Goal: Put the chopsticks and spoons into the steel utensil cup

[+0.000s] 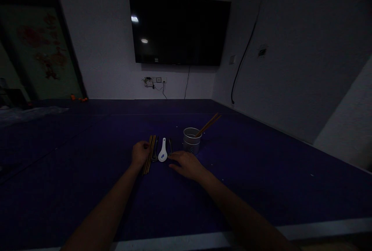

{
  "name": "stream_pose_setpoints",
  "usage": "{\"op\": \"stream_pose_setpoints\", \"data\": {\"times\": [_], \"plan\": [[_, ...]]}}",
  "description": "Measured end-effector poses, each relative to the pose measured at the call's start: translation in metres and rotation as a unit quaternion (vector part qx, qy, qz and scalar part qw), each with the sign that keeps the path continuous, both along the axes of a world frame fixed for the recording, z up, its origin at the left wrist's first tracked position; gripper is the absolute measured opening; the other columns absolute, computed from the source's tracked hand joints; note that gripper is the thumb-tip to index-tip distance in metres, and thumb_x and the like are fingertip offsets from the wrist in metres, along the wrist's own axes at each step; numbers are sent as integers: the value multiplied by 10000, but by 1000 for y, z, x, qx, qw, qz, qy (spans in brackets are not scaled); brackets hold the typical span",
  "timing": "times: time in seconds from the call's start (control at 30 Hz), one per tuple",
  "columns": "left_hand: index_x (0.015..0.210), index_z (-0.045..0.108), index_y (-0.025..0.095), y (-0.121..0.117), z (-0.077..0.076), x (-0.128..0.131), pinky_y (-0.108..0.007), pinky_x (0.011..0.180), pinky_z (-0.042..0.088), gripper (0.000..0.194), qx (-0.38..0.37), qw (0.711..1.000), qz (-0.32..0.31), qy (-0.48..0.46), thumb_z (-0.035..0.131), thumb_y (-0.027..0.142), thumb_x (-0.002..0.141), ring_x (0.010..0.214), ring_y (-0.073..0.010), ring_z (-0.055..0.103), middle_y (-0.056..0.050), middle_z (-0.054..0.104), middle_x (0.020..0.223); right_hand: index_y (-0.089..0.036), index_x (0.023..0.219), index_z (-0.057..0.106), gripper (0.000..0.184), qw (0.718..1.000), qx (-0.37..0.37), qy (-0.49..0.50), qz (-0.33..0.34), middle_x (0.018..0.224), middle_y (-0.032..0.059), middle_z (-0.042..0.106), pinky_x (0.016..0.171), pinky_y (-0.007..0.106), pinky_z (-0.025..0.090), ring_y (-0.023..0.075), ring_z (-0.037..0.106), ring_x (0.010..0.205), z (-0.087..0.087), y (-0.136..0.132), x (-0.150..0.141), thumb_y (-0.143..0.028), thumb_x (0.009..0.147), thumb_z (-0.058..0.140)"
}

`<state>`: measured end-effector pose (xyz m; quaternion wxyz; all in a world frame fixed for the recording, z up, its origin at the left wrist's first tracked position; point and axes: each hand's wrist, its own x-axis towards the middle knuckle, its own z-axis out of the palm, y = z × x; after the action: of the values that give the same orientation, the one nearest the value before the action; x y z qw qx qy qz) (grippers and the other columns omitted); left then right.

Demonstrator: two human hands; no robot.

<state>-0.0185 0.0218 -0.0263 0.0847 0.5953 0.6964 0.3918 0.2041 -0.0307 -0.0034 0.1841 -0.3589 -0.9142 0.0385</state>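
Note:
My left hand (140, 153) is curled against the left side of several wooden chopsticks (147, 163), its fingertips touching them. Beside the chopsticks lies a dark spoon (155, 157), bowl toward me. A white soup spoon (162, 155) with a blue mark in its bowl rests to its right. Farther right, another dark spoon (170, 145) is partly covered by my right hand (184, 162). That hand reaches low with fingers stretched and thumb apart, fingertips at the spoon's near end. Just behind it stands a metal cup (191, 142) with wooden chopsticks (208, 124) leaning out to the right.
The utensils lie on a wide dark blue surface (87, 189) with a pale front edge. Clear plastic (31, 114) lies at the far left, near small orange things (83, 99). A television (180, 30) hangs on the back wall above sockets and cables.

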Motion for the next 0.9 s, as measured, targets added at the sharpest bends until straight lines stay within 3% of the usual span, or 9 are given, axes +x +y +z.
{"op": "stream_pose_setpoints", "data": {"times": [0.47,0.9], "plan": [[908,686,156,3,-3,-1,-220,676,445,218,1,1000,-17,-14,564,178,728,819,-166,647,-71,709,882,-193,1183,576,359,1000,5,2,8,1185,76,616,915,339,424,215,550,1106,-1,1,0,-296,845,511],[911,689,175,3,-2,0,-216,689,445,207,-3,1000,3,-5,565,165,745,831,-163,645,-64,707,905,-205,1166,587,344,1000,4,1,0,1195,70,612,920,341,424,213,550,1107,0,-1,0,-299,844,513]]}}
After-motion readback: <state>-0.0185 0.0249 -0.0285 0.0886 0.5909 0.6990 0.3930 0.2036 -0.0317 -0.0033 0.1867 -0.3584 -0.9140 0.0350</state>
